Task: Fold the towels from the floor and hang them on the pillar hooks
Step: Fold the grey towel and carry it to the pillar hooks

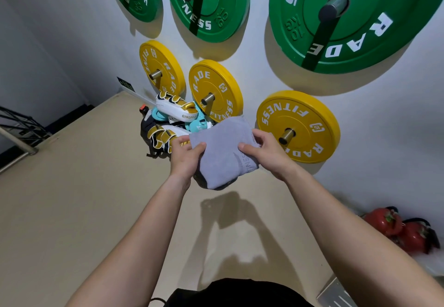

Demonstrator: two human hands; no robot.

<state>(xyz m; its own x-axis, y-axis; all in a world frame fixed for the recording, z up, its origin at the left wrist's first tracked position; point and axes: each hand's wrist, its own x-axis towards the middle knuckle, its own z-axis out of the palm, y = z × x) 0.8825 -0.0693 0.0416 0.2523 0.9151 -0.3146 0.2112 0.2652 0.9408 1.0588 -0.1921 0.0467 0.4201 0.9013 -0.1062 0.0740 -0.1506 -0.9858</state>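
Observation:
A grey towel (222, 149), folded into a thick pad, hangs in the air above the beige floor in front of me. My left hand (186, 154) pinches its left edge with the thumb on top. My right hand (266, 149) grips its right edge, fingers curled over the top corner. The towel's lower fold droops below both hands. No pillar hook shows in this view.
Yellow weight plates (298, 126) and green weight plates (346, 16) hang on pegs on the white wall ahead. A pile of white-and-gold boxing gear (175, 112) lies on the floor by the wall. Red kettlebells (403, 230) sit at the right; a metal frame (16, 129) stands left.

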